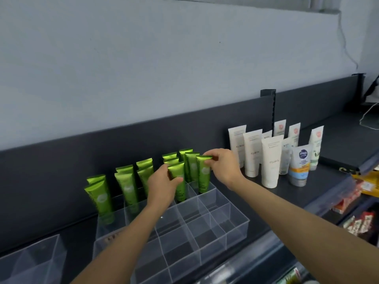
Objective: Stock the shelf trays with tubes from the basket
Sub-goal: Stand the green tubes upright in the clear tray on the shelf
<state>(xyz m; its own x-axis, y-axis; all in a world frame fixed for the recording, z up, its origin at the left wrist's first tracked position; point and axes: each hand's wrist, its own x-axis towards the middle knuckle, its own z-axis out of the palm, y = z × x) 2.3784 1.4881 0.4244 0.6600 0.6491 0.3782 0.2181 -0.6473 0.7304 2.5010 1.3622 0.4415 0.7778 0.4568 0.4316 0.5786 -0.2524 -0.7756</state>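
Many green tubes (pixel 127 187) upright in tray (pixel 235 228), left hand (pixel 163 186), right hand (pixel 223 169) gripping 2

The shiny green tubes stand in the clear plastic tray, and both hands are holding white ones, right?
No. The head view shows the left hand and right hand holding shiny green plastic tubes, not white ones. The green tubes do stand in the clear plastic tray.

Both my bare forearms reach forward, nearly parallel. My left hand (pixel 163 186) curls round the middle green tube (pixel 176 170), thumb seemingly across its front; my right hand (pixel 224 168), wrist bent, pinches the crimped top of the rightmost green tube (pixel 204 174)
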